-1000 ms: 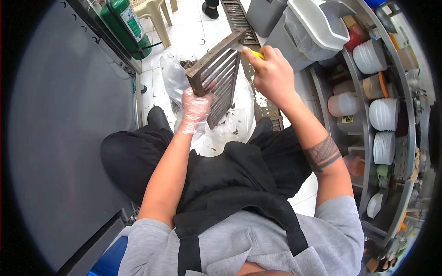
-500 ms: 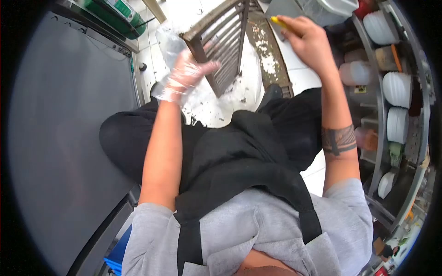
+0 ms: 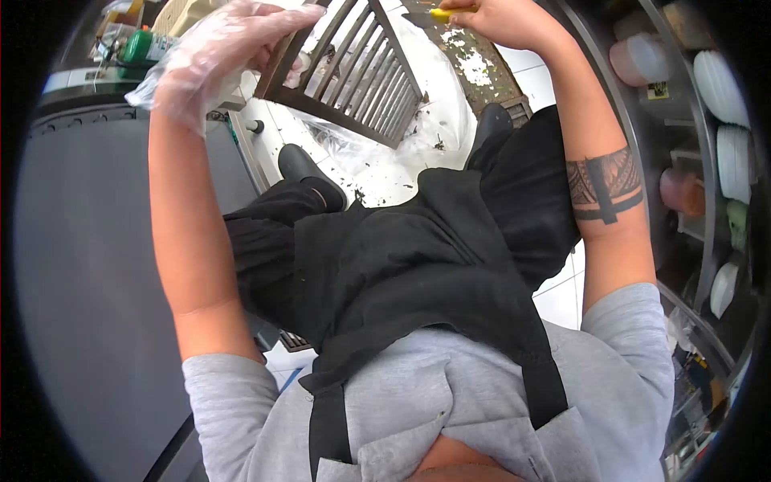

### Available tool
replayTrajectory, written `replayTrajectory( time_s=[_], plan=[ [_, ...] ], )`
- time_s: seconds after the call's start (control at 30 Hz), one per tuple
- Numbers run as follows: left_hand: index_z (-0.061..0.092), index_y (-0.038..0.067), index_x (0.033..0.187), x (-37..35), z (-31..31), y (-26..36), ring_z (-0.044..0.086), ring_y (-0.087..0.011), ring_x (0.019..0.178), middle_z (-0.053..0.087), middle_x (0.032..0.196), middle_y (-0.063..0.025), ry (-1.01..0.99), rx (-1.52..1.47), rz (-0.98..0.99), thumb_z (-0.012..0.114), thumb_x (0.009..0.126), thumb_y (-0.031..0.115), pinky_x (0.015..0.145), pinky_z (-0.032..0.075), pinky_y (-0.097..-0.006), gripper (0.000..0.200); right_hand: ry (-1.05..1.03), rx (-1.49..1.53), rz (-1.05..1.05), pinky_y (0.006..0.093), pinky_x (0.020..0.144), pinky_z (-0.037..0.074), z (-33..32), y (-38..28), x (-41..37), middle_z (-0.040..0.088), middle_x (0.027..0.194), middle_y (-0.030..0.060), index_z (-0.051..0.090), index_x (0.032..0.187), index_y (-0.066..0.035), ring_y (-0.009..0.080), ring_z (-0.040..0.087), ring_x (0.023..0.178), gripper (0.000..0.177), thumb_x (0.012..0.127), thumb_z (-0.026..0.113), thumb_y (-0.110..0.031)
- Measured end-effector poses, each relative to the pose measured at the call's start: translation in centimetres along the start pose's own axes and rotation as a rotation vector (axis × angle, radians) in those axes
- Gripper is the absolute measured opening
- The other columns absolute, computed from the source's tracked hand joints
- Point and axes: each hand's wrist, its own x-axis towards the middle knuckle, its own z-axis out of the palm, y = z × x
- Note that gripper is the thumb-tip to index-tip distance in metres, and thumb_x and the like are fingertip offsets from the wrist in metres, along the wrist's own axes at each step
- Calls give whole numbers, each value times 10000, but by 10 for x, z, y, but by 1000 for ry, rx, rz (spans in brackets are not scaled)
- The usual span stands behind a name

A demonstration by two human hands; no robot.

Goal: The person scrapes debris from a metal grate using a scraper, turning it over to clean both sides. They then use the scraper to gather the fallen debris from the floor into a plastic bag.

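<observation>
My left hand (image 3: 241,48), in a clear plastic glove, grips the upper left corner of a dirty slatted drain grate (image 3: 369,76). The grate is tilted up on one edge over a crumpled clear plastic sheet (image 3: 450,104) on the floor. Dark scraps lie on the sheet and around it. To the right of the grate, my bare right hand (image 3: 502,20) is closed around the yellow handle of a scraper-like tool (image 3: 442,14). Its flat blade points left toward the grate; I cannot make out the exact kind of blade.
A floor drain channel (image 3: 478,68) with white and dark bits runs right of the grate. Shelves with white bowls (image 3: 717,84) stand along the right. A grey panel (image 3: 104,265) fills the left side, with a green bottle (image 3: 148,48) beyond it. My shoe (image 3: 313,173) is near the sheet.
My left hand has shifted up and left along the grate and now holds its corner. The grate has turned its slats more toward me. My right hand has brought the yellow-handled tool closer to it.
</observation>
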Motion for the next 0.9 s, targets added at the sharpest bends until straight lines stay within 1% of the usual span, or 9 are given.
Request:
replayTrajectory(
  time_s=[0.07,0.13,0.23,0.3,0.33,0.53,0.73,0.8,0.9],
  plan=[
    [712,-3,1109,21,15,65,681,-156,860,690,855,-81,12,208,-326,759,906,384,782,539,-280,440,-15,50,32,431,790,556,-4,3,-5,746,933,218,767,1086,-34,344,734,848,292,870,662,-200],
    [714,3,1119,39,19,52,665,-145,856,703,904,-76,-65,209,-338,788,866,375,787,520,-289,456,-179,-104,-15,448,796,550,-3,10,-6,746,927,217,768,1061,-23,352,731,857,297,877,663,-231],
    [685,-41,1175,45,34,33,682,-195,908,731,1016,-98,32,190,-233,751,855,248,863,520,-329,436,-320,-142,39,449,799,551,-7,18,-11,755,924,203,780,1042,-34,344,731,858,306,878,672,-269],
    [675,-62,1200,41,38,31,690,-227,936,733,1038,-144,120,254,-216,741,823,285,893,513,-322,517,-453,-148,88,436,798,555,-11,25,-15,765,934,184,789,1043,-46,330,732,857,325,869,686,-300],
    [665,-83,1225,40,38,31,699,-258,964,735,1059,-190,214,310,-203,731,791,323,923,506,-315,598,-441,-139,90,436,798,555,-12,31,-16,765,934,184,789,1043,-46,330,732,857,325,869,686,-300],
    [665,-72,1234,27,20,23,716,-267,965,742,1021,-199,85,289,-401,721,764,207,910,529,-328,549,-387,-91,102,438,803,556,-14,33,-20,767,947,184,784,1057,-37,328,731,864,329,889,678,-299],
    [681,-6,1161,35,38,25,706,-407,1007,731,1065,-252,222,531,-364,669,781,222,919,538,-412,444,-256,-79,22,440,785,556,-17,42,-4,758,927,198,782,1050,-38,348,727,842,313,934,652,-299],
    [682,-1,1147,42,42,21,700,-425,1002,727,1045,-263,254,566,-341,654,789,196,915,538,-425,410,-54,171,240,447,771,548,-21,41,3,744,918,223,776,1057,-43,365,720,833,295,947,641,-282],
    [692,-6,1134,45,37,28,708,-412,969,729,1018,-258,155,564,-334,644,805,143,905,542,-417,364,168,208,129,452,752,533,-17,58,11,717,894,253,755,1050,-21,382,711,809,284,955,635,-260]
  ],
)
